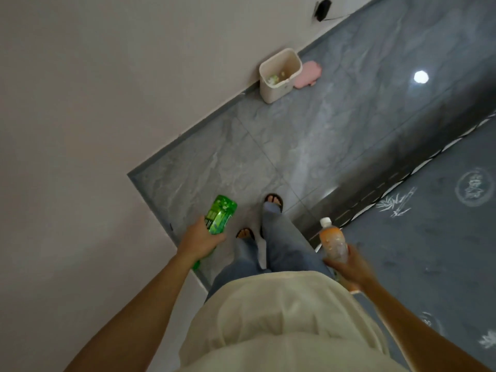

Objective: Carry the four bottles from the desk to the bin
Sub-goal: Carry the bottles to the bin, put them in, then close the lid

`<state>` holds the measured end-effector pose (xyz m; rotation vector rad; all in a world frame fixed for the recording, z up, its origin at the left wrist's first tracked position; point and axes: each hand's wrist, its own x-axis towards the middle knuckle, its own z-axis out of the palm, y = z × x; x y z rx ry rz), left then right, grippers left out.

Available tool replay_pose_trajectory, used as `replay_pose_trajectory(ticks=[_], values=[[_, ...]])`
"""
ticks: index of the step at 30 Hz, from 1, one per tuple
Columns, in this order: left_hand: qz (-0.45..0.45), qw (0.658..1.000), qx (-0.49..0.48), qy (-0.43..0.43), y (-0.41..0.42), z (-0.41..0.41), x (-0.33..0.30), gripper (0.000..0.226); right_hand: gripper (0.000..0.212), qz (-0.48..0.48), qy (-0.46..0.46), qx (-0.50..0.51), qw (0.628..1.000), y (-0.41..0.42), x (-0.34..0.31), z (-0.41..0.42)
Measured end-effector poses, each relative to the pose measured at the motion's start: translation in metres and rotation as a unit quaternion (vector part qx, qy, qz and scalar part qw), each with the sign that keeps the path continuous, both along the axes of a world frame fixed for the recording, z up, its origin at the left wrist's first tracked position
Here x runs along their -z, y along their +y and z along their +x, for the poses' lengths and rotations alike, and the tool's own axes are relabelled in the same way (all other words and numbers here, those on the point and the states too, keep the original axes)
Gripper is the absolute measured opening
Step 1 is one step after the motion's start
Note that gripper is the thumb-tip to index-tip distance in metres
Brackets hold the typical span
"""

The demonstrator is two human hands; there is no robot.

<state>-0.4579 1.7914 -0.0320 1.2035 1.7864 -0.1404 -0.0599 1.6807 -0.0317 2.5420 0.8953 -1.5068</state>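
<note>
My left hand (200, 241) grips a green bottle (220, 214) around its middle, base pointing forward and neck hidden behind the hand. My right hand (349, 264) holds an orange-tinted bottle with a white cap (331, 240) upright by its lower part. A cream open-topped bin (291, 76) stands far ahead on the floor against the wall, with a few scraps inside. Both hands are low, either side of my legs, well short of the bin.
A white wall (80, 103) runs along the left, with a corner jutting out near my left hand. Grey tiled floor (295, 146) leads to the bin. A pink flat object (308, 75) lies beside the bin. A dark patterned mat (429, 224) covers the right.
</note>
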Motion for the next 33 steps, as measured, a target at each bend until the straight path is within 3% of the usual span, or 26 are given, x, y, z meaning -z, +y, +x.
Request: replay_pose_trajectory(ticks=[4, 8, 11, 15, 25, 33], values=[[0.021, 0.999, 0.041, -0.008, 0.092, 0.047, -0.001, 0.07, 0.038, -0.008, 0.002, 0.073, 0.997, 0.023, 0.001, 0.022], [0.019, 0.998, 0.065, -0.013, 0.161, 0.089, -0.002, 0.065, 0.053, -0.036, -0.009, 0.09, 0.995, 0.063, 0.006, 0.055], [0.018, 0.997, 0.079, -0.001, 0.198, 0.109, 0.002, 0.067, 0.063, -0.039, -0.003, 0.081, 0.996, 0.111, 0.009, 0.079], [0.014, 0.998, 0.06, -0.005, 0.231, 0.116, 0.007, 0.051, 0.072, -0.021, -0.003, 0.045, 0.999, 0.202, 0.007, 0.105], [-0.096, 0.994, 0.019, 0.052, 0.299, 0.096, 0.03, 0.051, 0.089, 0.057, 0.01, -0.014, 0.998, 0.437, 0.007, 0.128], [-0.112, 0.993, -0.007, 0.025, 0.423, 0.129, 0.04, 0.06, 0.092, 0.014, 0.009, -0.002, 1.0, 0.519, 0.015, 0.15]])
